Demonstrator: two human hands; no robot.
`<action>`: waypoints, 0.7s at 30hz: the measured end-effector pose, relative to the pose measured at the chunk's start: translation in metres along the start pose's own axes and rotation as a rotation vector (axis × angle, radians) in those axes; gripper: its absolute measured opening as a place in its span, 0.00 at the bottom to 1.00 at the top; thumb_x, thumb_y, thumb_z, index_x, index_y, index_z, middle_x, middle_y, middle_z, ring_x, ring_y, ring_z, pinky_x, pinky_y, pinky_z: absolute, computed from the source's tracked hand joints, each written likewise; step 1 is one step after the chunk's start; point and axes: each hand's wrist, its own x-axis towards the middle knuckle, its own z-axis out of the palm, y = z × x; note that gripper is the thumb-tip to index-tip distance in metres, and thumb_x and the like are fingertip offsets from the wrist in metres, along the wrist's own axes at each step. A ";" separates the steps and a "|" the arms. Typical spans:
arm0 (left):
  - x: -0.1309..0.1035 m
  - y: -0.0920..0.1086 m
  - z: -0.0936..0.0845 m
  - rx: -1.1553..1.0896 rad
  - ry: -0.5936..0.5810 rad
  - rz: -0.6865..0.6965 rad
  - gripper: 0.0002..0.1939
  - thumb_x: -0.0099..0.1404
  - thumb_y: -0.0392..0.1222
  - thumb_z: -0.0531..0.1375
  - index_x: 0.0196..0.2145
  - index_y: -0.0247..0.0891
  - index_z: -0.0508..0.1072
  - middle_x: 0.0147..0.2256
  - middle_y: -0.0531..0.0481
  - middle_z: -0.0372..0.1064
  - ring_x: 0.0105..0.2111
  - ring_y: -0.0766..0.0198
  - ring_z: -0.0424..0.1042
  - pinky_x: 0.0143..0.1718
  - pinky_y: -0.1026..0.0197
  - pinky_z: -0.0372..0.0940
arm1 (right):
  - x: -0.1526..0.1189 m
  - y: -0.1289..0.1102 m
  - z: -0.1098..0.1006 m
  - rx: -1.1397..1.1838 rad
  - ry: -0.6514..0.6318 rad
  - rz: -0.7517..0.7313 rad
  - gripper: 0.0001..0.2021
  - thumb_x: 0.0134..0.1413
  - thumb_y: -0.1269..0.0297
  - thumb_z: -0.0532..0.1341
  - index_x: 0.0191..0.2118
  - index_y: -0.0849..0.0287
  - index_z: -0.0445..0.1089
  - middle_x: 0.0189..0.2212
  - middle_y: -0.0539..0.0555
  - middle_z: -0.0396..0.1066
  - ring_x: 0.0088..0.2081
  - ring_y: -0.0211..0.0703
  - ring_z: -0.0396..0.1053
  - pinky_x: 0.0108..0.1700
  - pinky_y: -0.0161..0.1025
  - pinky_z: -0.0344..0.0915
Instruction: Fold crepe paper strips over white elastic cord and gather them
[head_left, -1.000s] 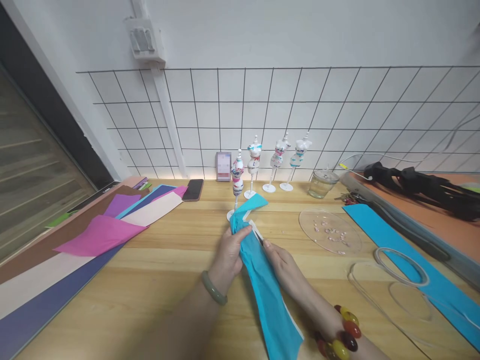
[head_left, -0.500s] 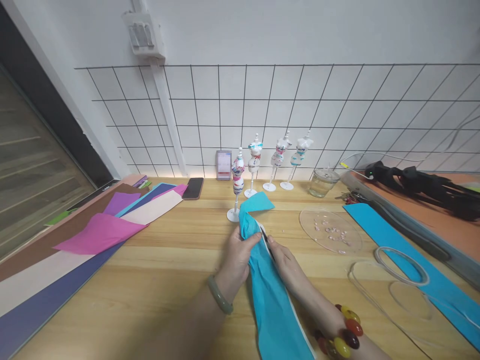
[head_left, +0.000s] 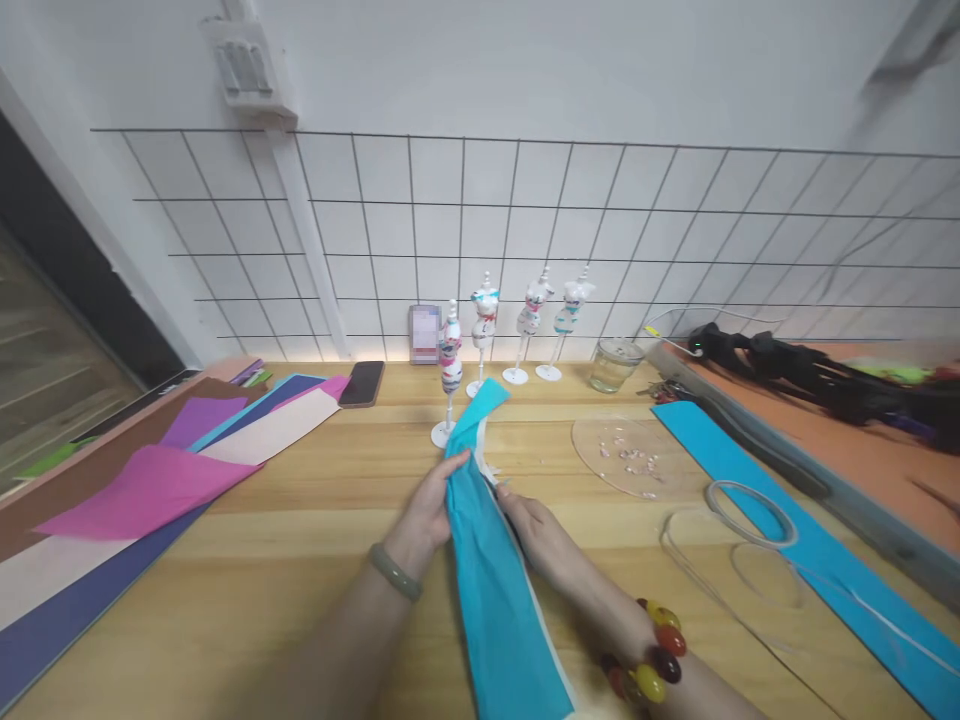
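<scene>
A long strip of turquoise crepe paper (head_left: 499,620) with a pale edge runs up the middle of the table, its upper end folded over. My left hand (head_left: 431,502) pinches it from the left, thumb on top. At the strip's right edge, my right hand (head_left: 536,532) is closed around scissors (head_left: 490,485); only a bit of dark blade shows, the rest hidden by my fingers and the paper. Small white scraps (head_left: 489,468) stick out at the edge beside the blade. Just beyond the strip stands a mini mannequin (head_left: 451,360) wrapped in coloured bits.
More mini mannequins (head_left: 485,310) stand behind, near a phone (head_left: 363,384) and a glass jar (head_left: 615,366). Coloured paper sheets (head_left: 150,485) lie left. On the right are a clear disc with small gems (head_left: 626,460), a turquoise strip (head_left: 697,440), a wire coil (head_left: 787,530) and an orange-topped case (head_left: 825,430).
The view has shifted slightly right. My left hand sits a little lower on the paper, whose top end has turned, and white scraps now show at the cut edge.
</scene>
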 end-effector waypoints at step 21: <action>-0.007 0.009 0.011 0.249 0.173 0.249 0.11 0.52 0.29 0.59 0.36 0.35 0.71 0.26 0.48 0.73 0.23 0.59 0.73 0.27 0.53 0.71 | 0.003 0.011 -0.009 -0.021 -0.016 0.100 0.10 0.44 0.57 0.59 0.27 0.59 0.68 0.20 0.46 0.61 0.22 0.34 0.58 0.20 0.29 0.55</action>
